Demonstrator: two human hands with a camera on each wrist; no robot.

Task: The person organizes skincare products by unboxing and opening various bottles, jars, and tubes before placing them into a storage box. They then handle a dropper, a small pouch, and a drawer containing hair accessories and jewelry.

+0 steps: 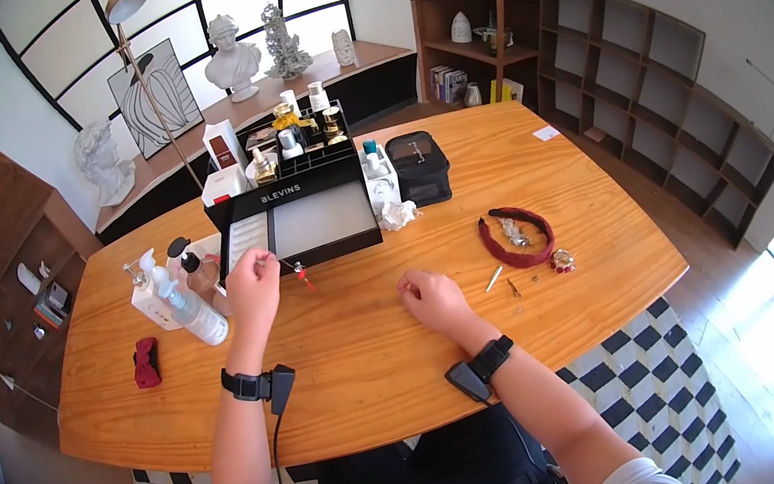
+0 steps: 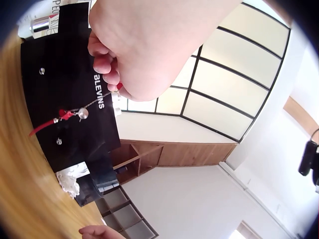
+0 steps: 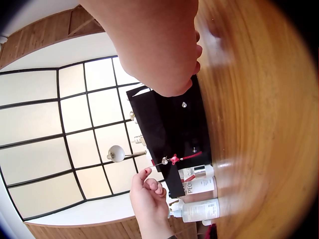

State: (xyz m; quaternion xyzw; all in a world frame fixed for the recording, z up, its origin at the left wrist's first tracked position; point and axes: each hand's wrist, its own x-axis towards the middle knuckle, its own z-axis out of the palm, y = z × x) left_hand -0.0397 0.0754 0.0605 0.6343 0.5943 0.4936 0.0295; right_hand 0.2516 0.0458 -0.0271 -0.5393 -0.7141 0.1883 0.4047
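My left hand (image 1: 255, 288) pinches a thin chain between thumb and fingertips, in front of the black organizer's open drawer (image 1: 333, 250). From the chain hangs a red charm (image 2: 66, 114) with a silver bell-like bead (image 2: 83, 113) and a short red tail; in the right wrist view the charm (image 3: 174, 159) dangles before the black drawer front. My right hand (image 1: 435, 301) is held over the table to the right, its fingers loosely curled with nothing seen in them. The drawer has a ring-slot section (image 1: 249, 235) at left and a pale flat section (image 1: 322, 218).
Pump bottles (image 1: 193, 313) and a dark red bow (image 1: 146, 363) are at left. Right of the organizer are a black mesh bag (image 1: 420, 171) and crumpled tissue (image 1: 398, 215). A dark red headband (image 1: 547, 229), a brooch (image 1: 562, 261) and hair clips (image 1: 494, 278) lie at right.
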